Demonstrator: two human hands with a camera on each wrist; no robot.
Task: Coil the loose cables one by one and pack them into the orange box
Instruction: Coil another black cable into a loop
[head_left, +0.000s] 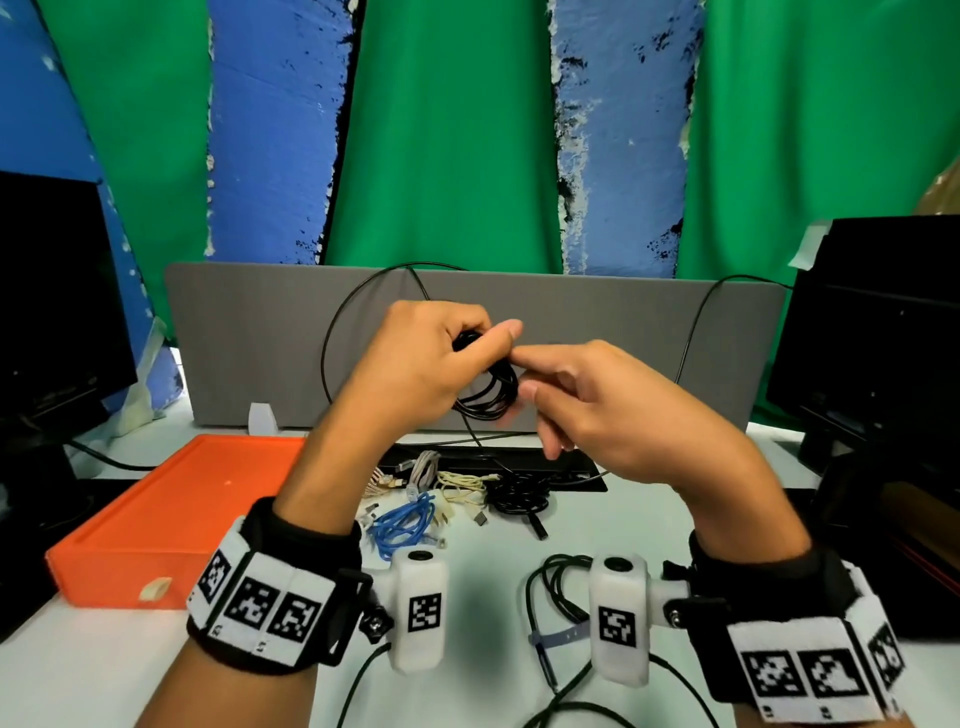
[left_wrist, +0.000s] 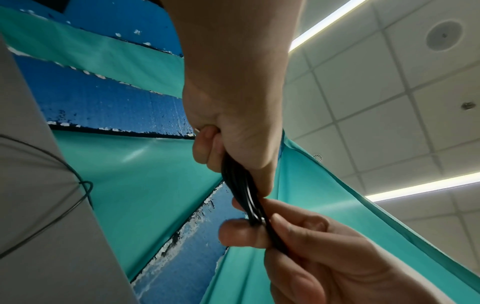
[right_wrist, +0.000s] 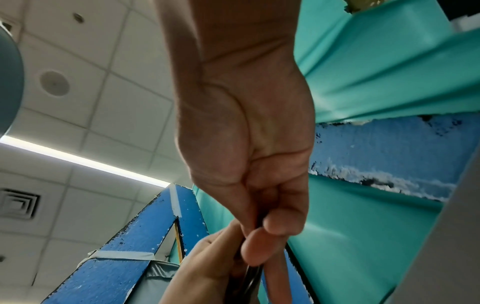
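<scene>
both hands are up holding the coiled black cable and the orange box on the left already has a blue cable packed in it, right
Not quite. The flat orange plastic box holds no cable in the head view; the blue cable lies loose on the white desk beside it. The rest stands: the left hand and right hand are both raised, holding the coiled black cable.

The head view looks forward and down from above the white table (head_left: 483, 639), both wrists low at 6 o'clock and the grey divider (head_left: 260, 343) toward 12 o'clock. The left wrist view sits close under the left hand (left_wrist: 233, 115), facing up past it to the ceiling (left_wrist: 389, 82) at 2 o'clock. The right wrist view looks up likewise under the right hand (right_wrist: 246, 144). All three share the two hands meeting on the black cable (left_wrist: 249, 197) and the green cloth (head_left: 447, 130).
</scene>
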